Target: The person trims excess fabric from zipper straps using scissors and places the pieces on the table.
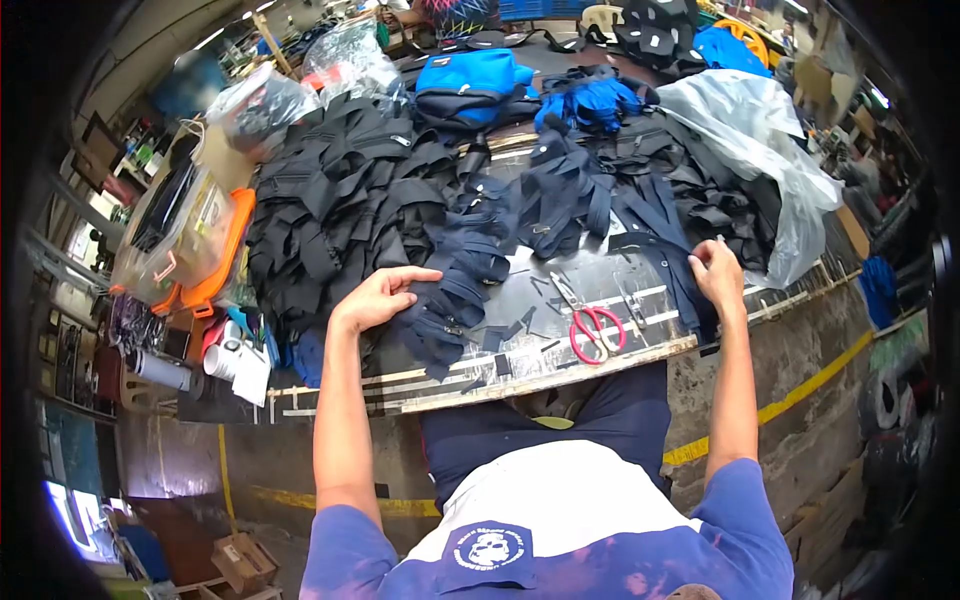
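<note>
My left hand [378, 300] is open, index finger stretched and thumb apart, at the edge of a heap of navy fabric strips [465, 260]. My right hand [718, 274] is closed in a pinch at the right side of the table, on a long navy fabric strip [672, 262] that hangs toward the front edge. Red-handled scissors [597, 333] lie between my hands, blades pointing away from me. Small dark fabric scraps [503, 364] are scattered beside them. More navy strips [565, 190] lie piled farther back.
A large heap of black fabric pieces [340, 190] covers the table's left side. A blue and black bag [465, 88] sits at the back. Clear plastic sheeting [800, 185] drapes over black pieces on the right. An orange-rimmed plastic bin [215, 250] stands at the left.
</note>
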